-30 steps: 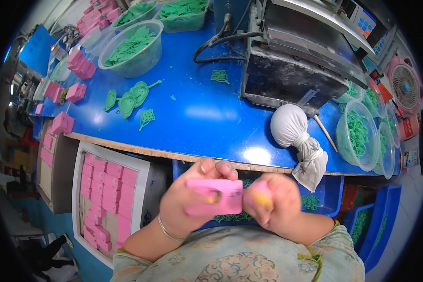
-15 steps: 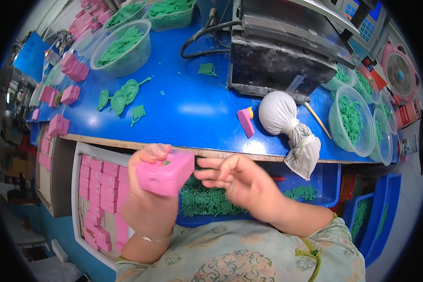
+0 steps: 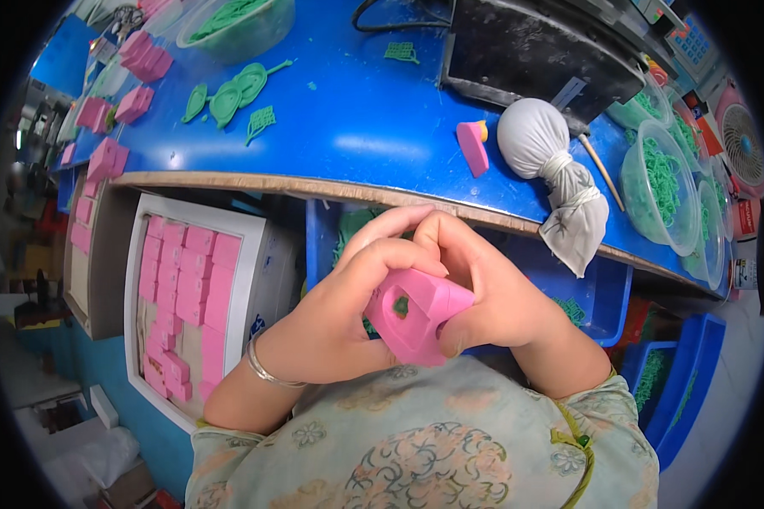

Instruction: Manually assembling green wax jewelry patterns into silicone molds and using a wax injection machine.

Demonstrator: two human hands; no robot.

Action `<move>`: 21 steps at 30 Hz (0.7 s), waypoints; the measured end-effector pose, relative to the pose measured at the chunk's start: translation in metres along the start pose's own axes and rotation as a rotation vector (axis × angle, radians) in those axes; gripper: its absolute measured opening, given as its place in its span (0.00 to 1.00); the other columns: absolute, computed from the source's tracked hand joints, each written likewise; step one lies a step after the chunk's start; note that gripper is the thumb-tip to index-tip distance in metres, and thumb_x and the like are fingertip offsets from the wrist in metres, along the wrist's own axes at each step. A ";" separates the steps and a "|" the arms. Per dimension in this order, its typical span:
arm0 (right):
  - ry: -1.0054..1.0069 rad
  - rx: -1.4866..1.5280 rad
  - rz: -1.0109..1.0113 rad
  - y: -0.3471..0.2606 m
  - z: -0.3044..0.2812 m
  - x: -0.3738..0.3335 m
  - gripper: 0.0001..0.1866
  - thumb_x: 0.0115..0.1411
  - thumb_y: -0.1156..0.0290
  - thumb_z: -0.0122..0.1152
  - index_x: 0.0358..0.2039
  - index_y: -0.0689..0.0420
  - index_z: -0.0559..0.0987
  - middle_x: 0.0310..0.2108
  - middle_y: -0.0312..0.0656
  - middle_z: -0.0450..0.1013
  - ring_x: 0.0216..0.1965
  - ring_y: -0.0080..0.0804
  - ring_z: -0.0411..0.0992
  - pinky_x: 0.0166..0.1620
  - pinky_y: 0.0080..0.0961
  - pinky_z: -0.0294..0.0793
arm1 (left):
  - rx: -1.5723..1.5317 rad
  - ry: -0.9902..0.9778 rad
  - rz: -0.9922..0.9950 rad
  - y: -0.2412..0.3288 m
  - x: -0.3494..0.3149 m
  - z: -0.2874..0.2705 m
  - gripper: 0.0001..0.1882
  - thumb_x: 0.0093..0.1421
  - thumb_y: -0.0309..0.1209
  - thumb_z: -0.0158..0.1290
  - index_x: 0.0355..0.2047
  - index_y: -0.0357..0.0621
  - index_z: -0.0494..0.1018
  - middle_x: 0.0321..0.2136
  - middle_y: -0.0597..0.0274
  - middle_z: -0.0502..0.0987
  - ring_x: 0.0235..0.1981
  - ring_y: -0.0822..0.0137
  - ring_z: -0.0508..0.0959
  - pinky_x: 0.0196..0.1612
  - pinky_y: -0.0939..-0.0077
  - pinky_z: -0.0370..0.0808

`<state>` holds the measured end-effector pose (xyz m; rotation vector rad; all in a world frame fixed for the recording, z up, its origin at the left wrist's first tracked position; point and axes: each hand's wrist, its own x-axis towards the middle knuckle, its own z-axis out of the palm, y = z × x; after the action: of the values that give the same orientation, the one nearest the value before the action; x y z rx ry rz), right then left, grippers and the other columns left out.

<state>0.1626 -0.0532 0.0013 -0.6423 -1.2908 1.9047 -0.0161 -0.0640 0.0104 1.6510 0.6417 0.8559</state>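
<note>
A pink rubber mould (image 3: 424,305), block-shaped, is held close to my body, in front of the blue table edge. Its upturned face has a round hollow with a bit of green in it. My left hand (image 3: 335,310), with a bangle at the wrist, grips the mould's left side. My right hand (image 3: 501,293) clasps its right side, thumb on the near corner. The fingertips of both hands meet at the far side, where the grip is partly hidden. Under my hands sits a blue tray (image 3: 607,305) with green lattice-like pieces.
A white box (image 3: 250,246) at left holds several pink moulds. On the blue table (image 3: 331,144) lie green pieces (image 3: 225,103), a small pink tool (image 3: 474,151), a tied cloth pouch (image 3: 533,138) and a wooden stick (image 3: 603,174). A dark machine (image 3: 526,72) stands behind; clear bowls (image 3: 658,187) are at right.
My right hand has come onto the mould, which only my left hand held before. The mould has moved right and nearer my body, its hollow now facing up. The view has tilted downward.
</note>
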 end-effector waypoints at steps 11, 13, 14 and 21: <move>0.238 -0.117 -0.216 0.002 0.020 -0.009 0.21 0.52 0.73 0.60 0.46 0.58 0.66 0.42 0.42 0.63 0.40 0.25 0.65 0.43 0.23 0.66 | -0.852 0.323 0.192 -0.008 0.006 -0.002 0.26 0.53 0.53 0.51 0.44 0.51 0.64 0.45 0.51 0.69 0.49 0.55 0.68 0.59 0.47 0.54; 0.216 -1.025 -0.527 -0.008 0.020 -0.011 0.16 0.47 0.73 0.64 0.38 0.56 0.74 0.36 0.42 0.64 0.35 0.27 0.66 0.36 0.23 0.67 | -1.018 0.381 0.170 -0.012 0.003 -0.008 0.27 0.53 0.55 0.50 0.45 0.51 0.64 0.38 0.54 0.70 0.41 0.60 0.70 0.53 0.53 0.61; 0.160 -1.127 -0.603 -0.006 0.022 -0.010 0.11 0.42 0.74 0.65 0.30 0.54 0.78 0.29 0.39 0.64 0.28 0.29 0.65 0.28 0.25 0.65 | -1.194 0.427 0.143 -0.014 0.001 -0.011 0.28 0.53 0.57 0.48 0.46 0.51 0.65 0.32 0.58 0.70 0.33 0.65 0.71 0.47 0.58 0.68; -0.012 -0.926 -0.584 0.005 0.025 -0.010 0.12 0.42 0.70 0.66 0.27 0.58 0.75 0.24 0.38 0.65 0.23 0.33 0.66 0.23 0.27 0.65 | -1.288 0.351 -0.140 -0.016 0.003 -0.006 0.30 0.56 0.65 0.29 0.35 0.53 0.63 0.17 0.61 0.65 0.12 0.76 0.60 0.17 0.78 0.61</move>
<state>0.1491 -0.0759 0.0060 -0.5839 -2.0853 0.7847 -0.0190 -0.0548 -0.0035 0.2971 0.2796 1.1105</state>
